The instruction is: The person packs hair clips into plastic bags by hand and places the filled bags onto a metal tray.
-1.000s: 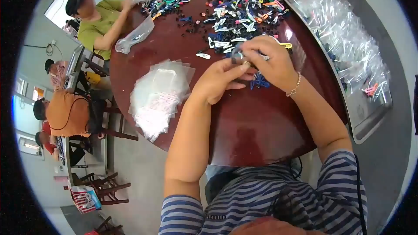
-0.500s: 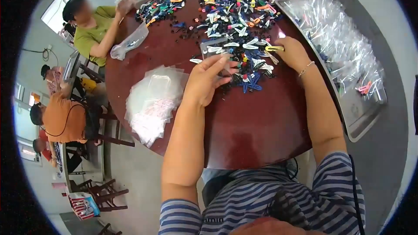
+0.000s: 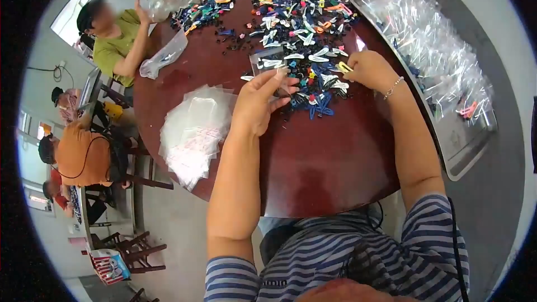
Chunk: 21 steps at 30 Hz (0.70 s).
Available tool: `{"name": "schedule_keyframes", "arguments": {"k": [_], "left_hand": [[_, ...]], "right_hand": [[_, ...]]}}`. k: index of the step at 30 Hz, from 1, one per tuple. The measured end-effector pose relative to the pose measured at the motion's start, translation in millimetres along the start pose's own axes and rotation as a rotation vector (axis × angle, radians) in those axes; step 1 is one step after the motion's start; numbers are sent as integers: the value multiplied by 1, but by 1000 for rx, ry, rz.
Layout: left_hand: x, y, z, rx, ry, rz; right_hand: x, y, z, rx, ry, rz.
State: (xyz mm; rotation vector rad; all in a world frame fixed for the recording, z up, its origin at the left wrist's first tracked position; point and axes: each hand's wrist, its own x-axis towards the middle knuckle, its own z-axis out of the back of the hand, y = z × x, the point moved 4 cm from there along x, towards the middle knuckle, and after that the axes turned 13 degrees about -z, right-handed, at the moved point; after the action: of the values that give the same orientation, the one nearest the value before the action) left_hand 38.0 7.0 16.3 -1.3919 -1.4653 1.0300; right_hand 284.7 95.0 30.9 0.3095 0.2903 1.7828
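Between the fingers of my left hand (image 3: pixel 259 100) is a small clear plastic bag (image 3: pixel 262 60), held at the near edge of the pile. My right hand (image 3: pixel 371 70) pinches a yellow hair clip (image 3: pixel 343 67) at the pile's right side. The heap of hair clips (image 3: pixel 302 17) in white, navy, black and brighter colours spreads across the far part of the table. Several blue hair clips (image 3: pixel 320 105) lie at its near end, between my two hands. Whether anything lies inside the bag I cannot tell.
Flat clear bags (image 3: pixel 197 128) are stacked on the left of the round dark-red table (image 3: pixel 330 162). On the right, a metal tray (image 3: pixel 467 154) bears many filled bags (image 3: pixel 430 50). A person in green (image 3: pixel 120 42) handles plastic at the far left, near a crumpled bag (image 3: pixel 163 59).
My right hand has drawn slightly down with the yellow hair clip, which is now more covered by the fingers. My left hand and the bag have shifted a little left. The person in green raised a hand.
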Motion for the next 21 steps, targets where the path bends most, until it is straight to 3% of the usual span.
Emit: {"name": "schedule_keyframes", "arguments": {"k": [7, 9, 13, 15, 19, 21], "left_hand": [[0, -3, 1, -9, 9, -21], [0, -3, 0, -4, 7, -16], [0, -2, -1, 21, 28, -10], [-1, -4, -4, 32, 45, -7], [-6, -1, -14, 101, 140, 76], [-8, 2, -17, 135, 230, 105]], "right_hand": [[4, -5, -11, -101, -5, -13], [3, -2, -5, 25, -136, 36], [4, -3, 3, 114, -77, -7], [6, -2, 3, 397, 9, 21], [-5, 24, 16, 535, 145, -14], [-15, 44, 27, 812, 193, 64]]}}
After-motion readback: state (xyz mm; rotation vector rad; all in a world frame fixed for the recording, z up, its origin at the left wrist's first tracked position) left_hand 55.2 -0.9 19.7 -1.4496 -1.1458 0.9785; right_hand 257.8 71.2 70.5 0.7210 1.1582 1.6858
